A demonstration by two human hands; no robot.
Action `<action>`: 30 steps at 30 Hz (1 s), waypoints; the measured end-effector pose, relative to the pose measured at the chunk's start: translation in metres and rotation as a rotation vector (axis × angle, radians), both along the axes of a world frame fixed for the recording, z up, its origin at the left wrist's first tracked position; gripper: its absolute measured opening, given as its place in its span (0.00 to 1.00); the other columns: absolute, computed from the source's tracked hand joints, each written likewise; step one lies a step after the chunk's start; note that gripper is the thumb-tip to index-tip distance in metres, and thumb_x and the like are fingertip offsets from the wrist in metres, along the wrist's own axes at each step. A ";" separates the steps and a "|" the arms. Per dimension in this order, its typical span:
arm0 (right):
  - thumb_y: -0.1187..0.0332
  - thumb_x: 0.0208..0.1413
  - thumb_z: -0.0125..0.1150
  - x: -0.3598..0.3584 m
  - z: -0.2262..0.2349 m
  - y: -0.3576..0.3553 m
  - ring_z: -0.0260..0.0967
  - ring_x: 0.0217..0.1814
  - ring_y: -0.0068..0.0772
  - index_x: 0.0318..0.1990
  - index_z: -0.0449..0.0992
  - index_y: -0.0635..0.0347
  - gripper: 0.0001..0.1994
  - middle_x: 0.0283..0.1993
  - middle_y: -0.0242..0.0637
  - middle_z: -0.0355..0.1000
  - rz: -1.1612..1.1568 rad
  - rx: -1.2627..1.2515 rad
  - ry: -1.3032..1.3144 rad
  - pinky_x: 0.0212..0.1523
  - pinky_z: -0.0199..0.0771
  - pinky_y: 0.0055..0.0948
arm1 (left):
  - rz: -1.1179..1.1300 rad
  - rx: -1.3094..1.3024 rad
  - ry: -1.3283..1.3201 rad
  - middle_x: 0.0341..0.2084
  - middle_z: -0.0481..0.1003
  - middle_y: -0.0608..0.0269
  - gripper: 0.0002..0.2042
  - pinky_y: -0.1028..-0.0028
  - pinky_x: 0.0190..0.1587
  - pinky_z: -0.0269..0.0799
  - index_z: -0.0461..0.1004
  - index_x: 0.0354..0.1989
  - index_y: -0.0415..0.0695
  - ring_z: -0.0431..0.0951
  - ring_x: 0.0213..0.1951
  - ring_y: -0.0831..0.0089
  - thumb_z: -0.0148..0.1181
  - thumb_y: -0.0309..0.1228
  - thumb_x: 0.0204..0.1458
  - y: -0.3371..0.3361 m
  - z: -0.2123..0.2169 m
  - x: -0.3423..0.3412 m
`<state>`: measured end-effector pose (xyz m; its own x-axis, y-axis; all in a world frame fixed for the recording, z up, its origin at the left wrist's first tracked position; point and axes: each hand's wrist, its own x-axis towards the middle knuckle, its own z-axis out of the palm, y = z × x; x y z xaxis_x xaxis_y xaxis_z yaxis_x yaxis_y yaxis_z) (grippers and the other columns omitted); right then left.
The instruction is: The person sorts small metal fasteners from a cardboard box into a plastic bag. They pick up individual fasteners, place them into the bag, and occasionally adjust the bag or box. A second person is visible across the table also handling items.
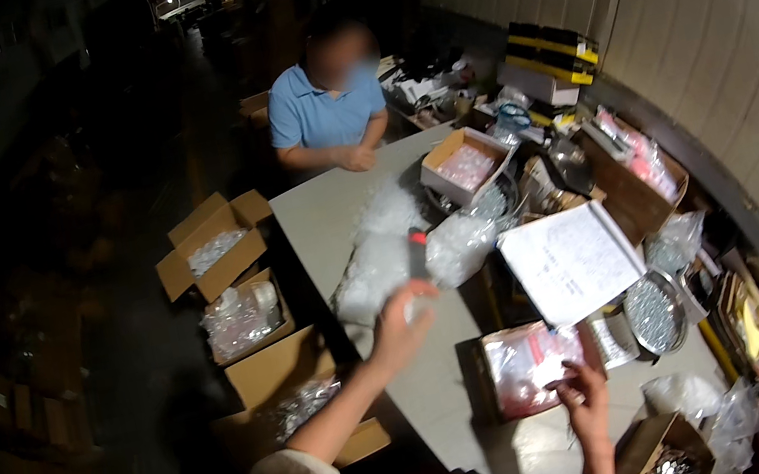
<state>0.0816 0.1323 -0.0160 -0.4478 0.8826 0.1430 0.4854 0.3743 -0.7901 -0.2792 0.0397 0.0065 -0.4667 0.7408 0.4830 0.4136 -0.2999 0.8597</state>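
My left hand (401, 324) reaches over the table, slightly blurred, with its fingers closed. A short dark tool with a red end (418, 252) sticks up from its fingers; its kind is unclear. Just beyond lie bulging clear plastic bags (376, 273) of whitish contents, and another clear bag (459, 248) to their right. My right hand (587, 403) is at a shallow carton (484, 391) on the near part of the table. Its thumb and fingers pinch a clear plastic bag (525, 369) with pink and red showing in it.
Open cardboard boxes (267, 374) with bagged goods stand left of the table (301, 220). A white written sheet (572, 262), a round metal bowl (655, 315) of small pieces and a small box (467, 166) crowd the right side. A person in a blue shirt (322, 110) leans at the far end.
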 end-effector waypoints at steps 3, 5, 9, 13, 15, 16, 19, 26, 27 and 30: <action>0.67 0.58 0.66 -0.015 0.012 -0.025 0.75 0.52 0.34 0.58 0.77 0.55 0.19 0.42 0.34 0.80 0.032 0.029 -0.014 0.76 0.36 0.49 | -0.449 -0.313 -0.259 0.49 0.75 0.61 0.17 0.71 0.55 0.74 0.71 0.57 0.39 0.76 0.51 0.74 0.61 0.27 0.60 0.003 -0.056 0.056; 0.66 0.58 0.66 -0.018 0.023 -0.038 0.75 0.52 0.34 0.58 0.77 0.55 0.20 0.44 0.36 0.79 0.074 0.071 -0.054 0.76 0.36 0.50 | -0.585 -0.238 -0.370 0.48 0.76 0.60 0.17 0.73 0.51 0.76 0.70 0.58 0.37 0.76 0.47 0.77 0.60 0.26 0.61 0.012 -0.075 0.097; 0.69 0.58 0.65 0.004 0.034 -0.071 0.74 0.59 0.37 0.59 0.75 0.55 0.20 0.56 0.40 0.77 0.035 0.083 0.056 0.67 0.52 0.46 | -1.014 -0.465 -0.519 0.52 0.76 0.58 0.21 0.71 0.56 0.73 0.64 0.65 0.37 0.77 0.52 0.73 0.54 0.35 0.68 0.026 -0.052 0.143; 0.73 0.64 0.60 0.033 0.053 -0.098 0.76 0.55 0.35 0.65 0.70 0.57 0.22 0.59 0.43 0.74 -0.018 0.007 0.096 0.63 0.68 0.39 | -1.336 -0.856 -0.644 0.48 0.76 0.56 0.31 0.78 0.34 0.76 0.62 0.68 0.40 0.80 0.41 0.76 0.55 0.50 0.66 0.022 -0.012 0.163; 0.70 0.63 0.62 0.040 0.080 -0.115 0.76 0.57 0.36 0.65 0.70 0.57 0.23 0.51 0.43 0.80 -0.081 -0.006 -0.012 0.68 0.62 0.44 | -1.431 -0.889 -0.557 0.46 0.75 0.58 0.34 0.79 0.31 0.74 0.59 0.69 0.39 0.79 0.38 0.76 0.58 0.50 0.64 0.017 -0.006 0.174; 0.69 0.63 0.63 0.041 0.086 -0.124 0.74 0.57 0.35 0.65 0.71 0.56 0.23 0.47 0.44 0.81 -0.131 -0.026 0.004 0.70 0.59 0.46 | -1.479 -0.875 -0.549 0.45 0.75 0.59 0.35 0.79 0.31 0.74 0.59 0.69 0.39 0.79 0.37 0.76 0.59 0.50 0.63 0.012 -0.008 0.180; 0.71 0.60 0.66 0.060 0.061 -0.143 0.72 0.57 0.38 0.66 0.68 0.59 0.27 0.53 0.45 0.77 -0.269 -0.161 0.159 0.65 0.66 0.40 | -1.462 -0.879 -0.536 0.47 0.72 0.67 0.32 0.81 0.37 0.68 0.60 0.71 0.46 0.74 0.41 0.81 0.60 0.46 0.62 0.002 -0.014 0.192; 0.72 0.53 0.68 0.077 0.041 -0.160 0.71 0.60 0.41 0.49 0.77 0.63 0.15 0.49 0.41 0.77 -0.215 -0.066 0.384 0.69 0.59 0.45 | -1.358 -0.867 -0.685 0.55 0.70 0.69 0.29 0.84 0.40 0.62 0.62 0.70 0.47 0.69 0.44 0.87 0.59 0.40 0.61 -0.027 -0.003 0.193; 0.69 0.53 0.68 0.075 0.044 -0.162 0.70 0.62 0.42 0.47 0.79 0.60 0.14 0.50 0.40 0.78 -0.180 -0.030 0.339 0.71 0.56 0.48 | -1.346 -0.864 -0.724 0.55 0.71 0.68 0.29 0.84 0.40 0.63 0.62 0.70 0.46 0.69 0.44 0.87 0.58 0.39 0.61 -0.033 -0.002 0.192; 0.59 0.54 0.67 0.071 0.054 -0.163 0.69 0.67 0.47 0.44 0.83 0.53 0.13 0.51 0.37 0.80 -0.062 0.064 0.194 0.75 0.45 0.59 | -1.296 -0.817 -0.830 0.58 0.72 0.64 0.29 0.83 0.42 0.64 0.61 0.71 0.43 0.70 0.45 0.85 0.58 0.36 0.62 -0.048 0.001 0.191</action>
<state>0.1528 -0.0303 0.0375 -0.3516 0.8940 0.2776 0.3499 0.4006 -0.8468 -0.0879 -0.0086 0.0077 0.6668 0.7137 -0.2145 -0.3145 0.5304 0.7873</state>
